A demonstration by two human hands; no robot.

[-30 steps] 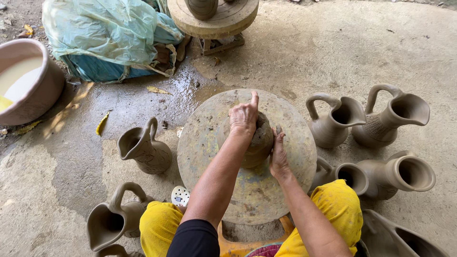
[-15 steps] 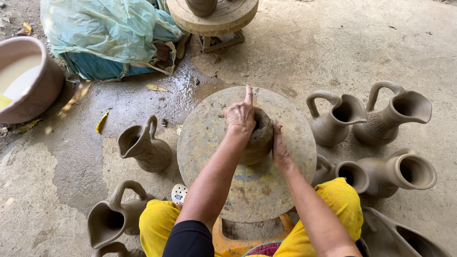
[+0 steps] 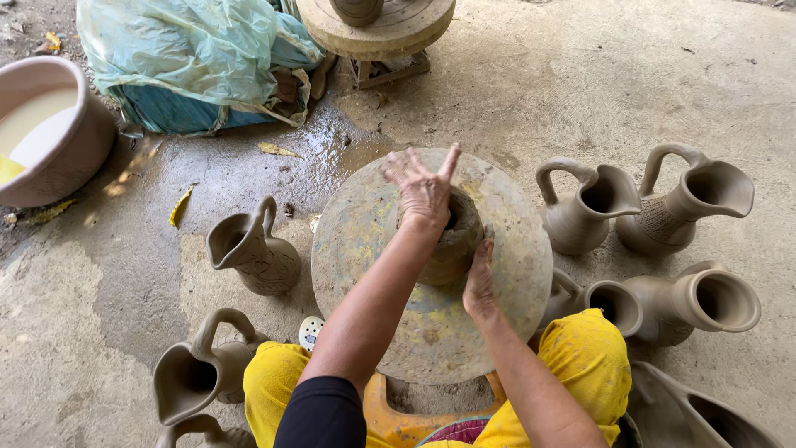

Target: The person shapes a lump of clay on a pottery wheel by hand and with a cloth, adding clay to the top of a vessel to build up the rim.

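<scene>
- Head view, looking down: a wet clay pot [image 3: 452,241] sits at the middle of a round wheel [image 3: 356,241] on the concrete floor [image 3: 580,91];
- left hand [image 3: 424,192] rests over the pot's rim, fingers spread apart and raised; whether the thumb dips inside is hard to tell;
- right hand [image 3: 479,278] presses flat on the pot's near wall, fingers together;
- finished jugs stand around: one [image 3: 253,249] left of the wheel, two [image 3: 584,207] to its right;
- a bowl [image 3: 70,149] sits far left.
</scene>
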